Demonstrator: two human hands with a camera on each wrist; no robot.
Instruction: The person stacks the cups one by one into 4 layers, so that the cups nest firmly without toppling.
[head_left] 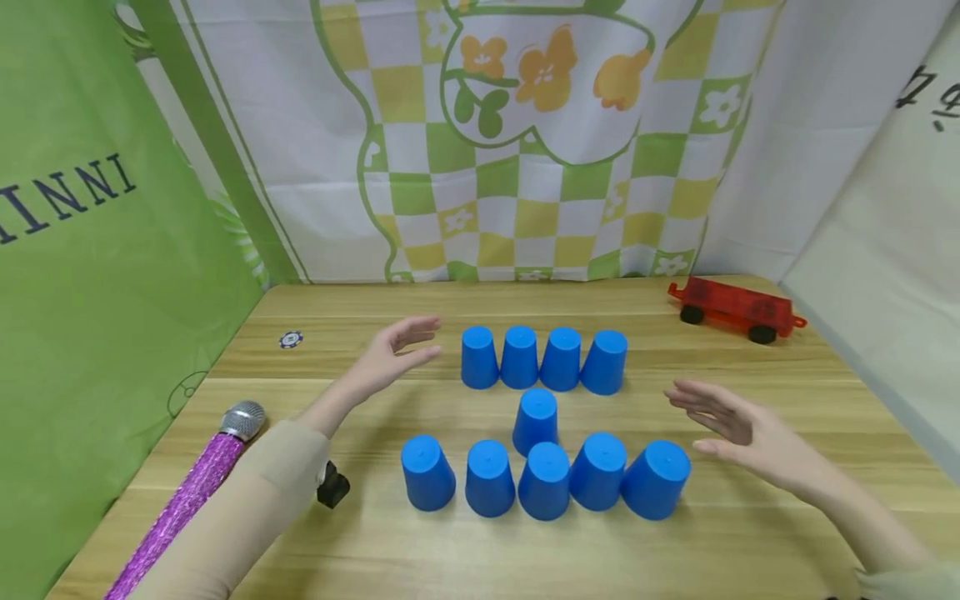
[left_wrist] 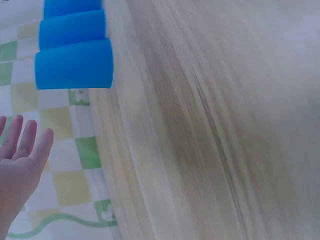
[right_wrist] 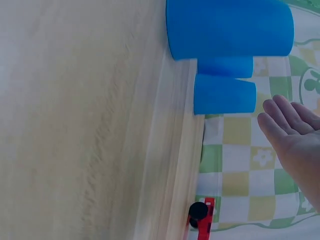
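Note:
Several blue cups stand upside down on the wooden table. A back row, with a cup (head_left: pixel 478 358) at its left end, runs close together. In front of that row is a single cup (head_left: pixel 536 422). A longer front row reaches from a left cup (head_left: pixel 428 473) to a right cup (head_left: pixel 656 481). My left hand (head_left: pixel 397 354) hovers left of the back row, fingers relaxed and nothing held. My right hand (head_left: pixel 742 429) hovers right of the front row, also holding nothing. In the right wrist view, its relaxed fingers (right_wrist: pixel 285 117) show beside a blue cup (right_wrist: pixel 225 94).
A purple glittery microphone (head_left: pixel 195 492) lies at the left, partly behind my left sleeve, near a small black object (head_left: pixel 332 485). A poker chip (head_left: pixel 291 339) lies at the back left. A red toy wagon (head_left: pixel 735 308) stands at the back right. Printed curtains enclose the table.

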